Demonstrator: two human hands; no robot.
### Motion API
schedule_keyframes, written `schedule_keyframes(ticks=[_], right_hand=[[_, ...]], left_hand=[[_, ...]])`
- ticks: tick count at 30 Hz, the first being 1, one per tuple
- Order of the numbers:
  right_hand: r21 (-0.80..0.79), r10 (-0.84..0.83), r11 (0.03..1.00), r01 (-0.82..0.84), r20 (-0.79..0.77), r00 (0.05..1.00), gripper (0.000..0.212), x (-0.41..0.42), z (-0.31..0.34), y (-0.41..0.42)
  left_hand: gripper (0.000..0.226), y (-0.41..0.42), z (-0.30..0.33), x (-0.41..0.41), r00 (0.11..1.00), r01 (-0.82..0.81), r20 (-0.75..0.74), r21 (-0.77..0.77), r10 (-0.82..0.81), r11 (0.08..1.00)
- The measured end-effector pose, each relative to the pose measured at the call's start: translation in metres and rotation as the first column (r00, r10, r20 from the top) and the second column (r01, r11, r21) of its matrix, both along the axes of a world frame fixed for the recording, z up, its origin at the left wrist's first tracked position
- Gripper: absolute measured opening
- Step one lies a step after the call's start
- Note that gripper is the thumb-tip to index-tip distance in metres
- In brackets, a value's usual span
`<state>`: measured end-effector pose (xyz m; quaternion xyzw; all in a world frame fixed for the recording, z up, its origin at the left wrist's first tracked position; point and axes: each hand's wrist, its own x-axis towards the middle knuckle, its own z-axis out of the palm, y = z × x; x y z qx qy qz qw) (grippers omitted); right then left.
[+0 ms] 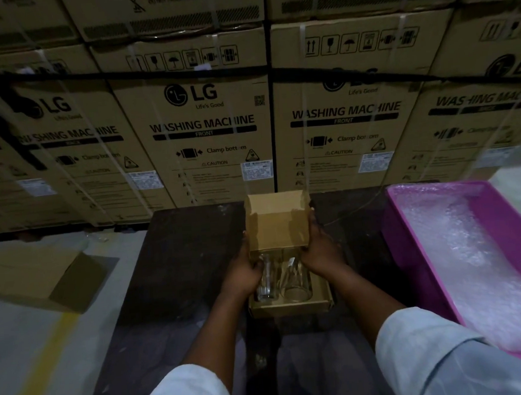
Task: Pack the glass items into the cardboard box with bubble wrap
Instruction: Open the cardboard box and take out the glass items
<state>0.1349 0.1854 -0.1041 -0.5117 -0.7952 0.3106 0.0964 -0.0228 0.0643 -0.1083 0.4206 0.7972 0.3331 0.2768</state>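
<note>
Gripping the small brown cardboard box's (290, 308) raised lid (278, 230), left hand (242, 271) and right hand (320, 251) curled their fingers round its edges, seemingly to close it over two clear glasses (285, 280).

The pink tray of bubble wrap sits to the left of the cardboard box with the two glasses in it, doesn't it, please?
Not quite: the head view shows the pink tray of bubble wrap to the right of the cardboard box, which does hold the two glasses.
</note>
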Motion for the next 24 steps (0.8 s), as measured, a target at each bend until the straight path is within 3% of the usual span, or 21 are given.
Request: schedule_keyframes(ticks=[10, 15, 18, 21, 24], right_hand=[[-0.045, 0.038, 0.998, -0.036, 0.026, 0.999, 0.115, 0.004, 0.004, 0.000], [-0.040, 0.017, 0.999, -0.016, 0.005, 1.000, 0.114, 0.008, 0.002, -0.001], [0.001, 0.026, 1.000, -0.026, 0.045, 0.999, 0.109, 0.012, 0.005, -0.004], [0.200, 0.069, 0.976, -0.084, 0.080, 0.994, 0.087, 0.023, 0.021, -0.011], [0.479, 0.309, 0.805, -0.349, 0.164, 0.937, 0.047, 0.033, 0.032, -0.021]], left_hand=[[0.081, -0.006, 0.010, -0.001, 0.997, 0.047, -0.061, -0.083, -0.052, 0.995], [0.062, -0.015, 0.016, 0.001, 0.989, 0.078, -0.131, 0.022, -0.074, 0.997], [0.052, -0.022, 0.014, -0.004, 0.963, 0.123, -0.242, 0.000, -0.120, 0.992], [0.037, -0.028, 0.017, -0.012, 0.809, 0.231, -0.553, -0.011, -0.198, 0.973], [0.020, -0.027, 0.024, -0.016, 0.514, 0.473, -0.766, -0.122, -0.386, 0.873]])
